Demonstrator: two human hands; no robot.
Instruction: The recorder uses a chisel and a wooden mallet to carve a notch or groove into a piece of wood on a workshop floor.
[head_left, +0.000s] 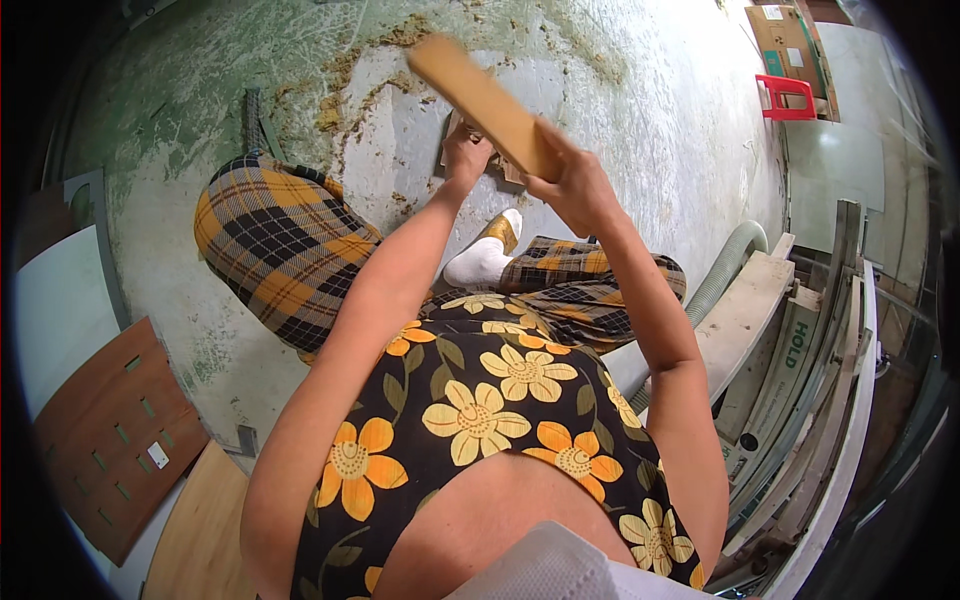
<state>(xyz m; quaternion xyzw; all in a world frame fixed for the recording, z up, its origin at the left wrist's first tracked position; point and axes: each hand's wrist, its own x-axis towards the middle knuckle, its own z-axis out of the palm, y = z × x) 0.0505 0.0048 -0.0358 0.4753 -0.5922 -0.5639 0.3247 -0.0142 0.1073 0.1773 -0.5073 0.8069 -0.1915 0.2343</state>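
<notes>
My right hand [577, 185] grips one end of a thick, flat yellowish-brown wooden bar [490, 105]. The bar slants up and to the left, and its far end is smeared by motion. Below it, my left hand [467, 155] is closed low over the floor, next to a small brown wooden piece [507, 170]. The bar covers part of that piece. Whatever the left fingers hold is too small to make out. Close beneath the hands is a foot in a white sock [478, 264] with a yellowish strap.
Brown shavings [330, 110] litter the scuffed green-grey floor [255, 60]. A dark metal strip [253, 115] lies left. Planks [745, 300] and a grey hose [735, 255] are stacked right; behind stand a red stool [785, 98] and a carton [785, 45]. A slotted brown board [120, 440] leans left.
</notes>
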